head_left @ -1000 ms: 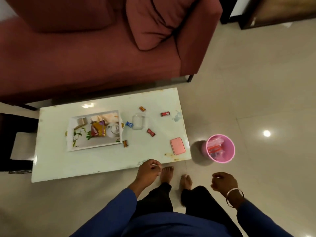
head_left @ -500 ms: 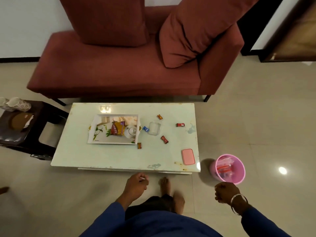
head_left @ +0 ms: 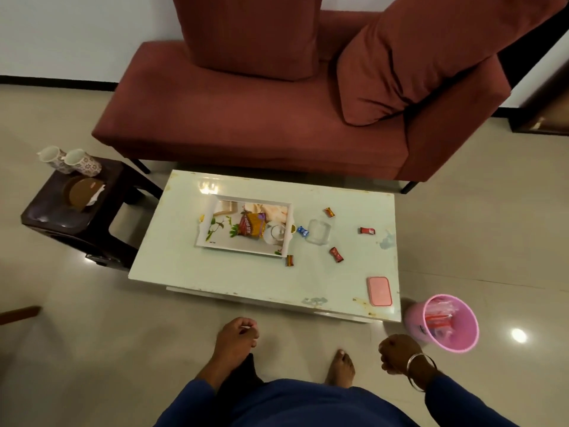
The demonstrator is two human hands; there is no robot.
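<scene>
My left hand hangs in front of me over the floor, its fingers curled, pinching a small white thing. Beside my hip my right hand, a bangle on its wrist, is curled in a fist with nothing visible in it. Ahead stands a white low table. On it a white tray holds a snack packet and a glass item. Outside the tray are a clear glass, several wrapped candies and a pink box.
A pink bin with wrappers inside stands on the floor at the table's right corner. A maroon sofa with cushions is behind the table. A dark stool at the left carries two cups. My bare foot is on the tiles.
The view has pulled back and tilted up, so the table lies farther away and more of the sofa and the stool show. Both hands keep their curled shape.
</scene>
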